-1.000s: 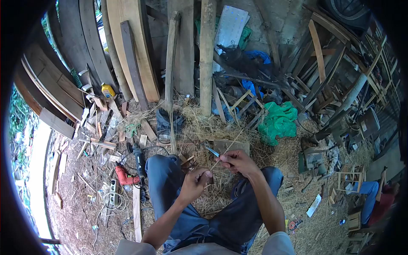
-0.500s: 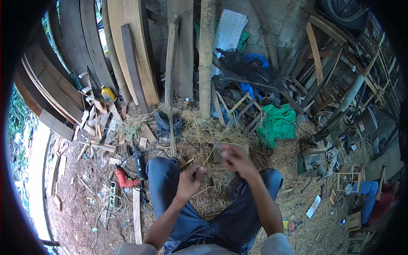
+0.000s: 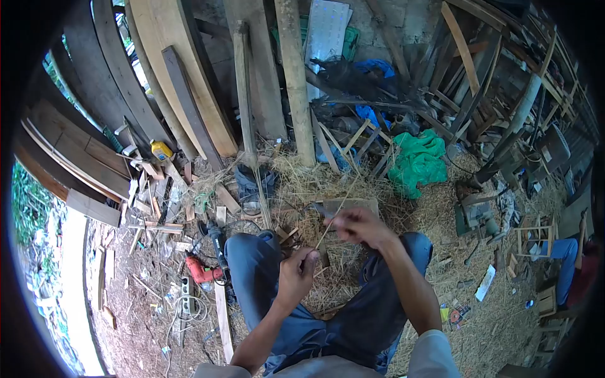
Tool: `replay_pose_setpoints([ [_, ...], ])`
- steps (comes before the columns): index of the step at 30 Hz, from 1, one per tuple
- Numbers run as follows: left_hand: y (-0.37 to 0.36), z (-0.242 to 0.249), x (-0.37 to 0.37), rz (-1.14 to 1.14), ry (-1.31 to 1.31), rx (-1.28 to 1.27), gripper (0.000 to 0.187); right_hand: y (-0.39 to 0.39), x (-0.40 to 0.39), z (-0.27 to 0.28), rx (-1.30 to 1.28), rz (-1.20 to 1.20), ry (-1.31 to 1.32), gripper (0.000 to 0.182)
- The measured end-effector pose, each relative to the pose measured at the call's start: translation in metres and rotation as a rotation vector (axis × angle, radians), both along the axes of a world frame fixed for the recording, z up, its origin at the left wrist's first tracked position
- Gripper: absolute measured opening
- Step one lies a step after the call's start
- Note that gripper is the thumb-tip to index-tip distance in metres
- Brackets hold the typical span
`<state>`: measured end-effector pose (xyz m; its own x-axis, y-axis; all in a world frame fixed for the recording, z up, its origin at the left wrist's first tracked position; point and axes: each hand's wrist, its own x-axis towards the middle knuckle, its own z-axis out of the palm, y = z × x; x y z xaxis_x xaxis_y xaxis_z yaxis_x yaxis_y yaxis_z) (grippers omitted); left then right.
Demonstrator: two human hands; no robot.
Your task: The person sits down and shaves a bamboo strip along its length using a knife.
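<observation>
A thin pale strip (image 3: 324, 235) slants up from my left hand (image 3: 297, 269), whose fingers are pinched round its lower end. My right hand (image 3: 359, 227) is closed higher up, beside the strip, with a dark blade-like tool (image 3: 319, 208) at its fingers. That hand is partly blurred. Below both hands are my knees in blue trousers, and a wooden block (image 3: 362, 205) lies on the straw just beyond them.
A red drill (image 3: 203, 271), a dark power tool (image 3: 216, 242) and a power strip (image 3: 188, 296) lie on the left. Planks (image 3: 183, 75) lean behind. A green bag (image 3: 417, 162) lies right of centre. Another person (image 3: 567, 264) sits at the far right.
The view has shifted, so the surroundings appear tilted and moved. Both hands appear slightly further right in view, still at the strip.
</observation>
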<state>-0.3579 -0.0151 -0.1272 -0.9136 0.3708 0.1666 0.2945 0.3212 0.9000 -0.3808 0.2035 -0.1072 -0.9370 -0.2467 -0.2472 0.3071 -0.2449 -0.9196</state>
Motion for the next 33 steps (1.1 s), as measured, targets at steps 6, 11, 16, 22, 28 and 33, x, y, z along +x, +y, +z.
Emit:
replay_pose_setpoints([
  [6, 0.001, 0.006, -0.001, -0.019, -0.131, 0.048, 0.012, -0.001, 0.001, -0.008, 0.081, 0.001, -0.03, 0.026],
  [11, -0.02, -0.003, 0.006, -0.069, -0.142, 0.056, 0.017, 0.043, -0.001, -0.001, 0.016, -0.288, -0.07, 0.026],
  [16, -0.023, -0.007, 0.002, -0.072, -0.31, 0.162, 0.02, 0.051, -0.005, -0.014, -0.155, -0.515, 0.034, 0.024],
  [22, -0.01, -0.008, -0.007, -0.054, -0.475, 0.253, 0.02, -0.001, 0.009, -0.006, 0.218, -0.291, 0.245, 0.03],
  [28, -0.007, -0.011, -0.011, -0.067, -0.47, 0.298, 0.023, -0.008, 0.004, -0.015, 0.157, -0.179, 0.217, 0.026],
  [33, -0.003, -0.012, -0.011, -0.079, -0.438, 0.261, 0.026, -0.037, 0.014, -0.013, 0.24, 0.026, 0.187, 0.022],
])
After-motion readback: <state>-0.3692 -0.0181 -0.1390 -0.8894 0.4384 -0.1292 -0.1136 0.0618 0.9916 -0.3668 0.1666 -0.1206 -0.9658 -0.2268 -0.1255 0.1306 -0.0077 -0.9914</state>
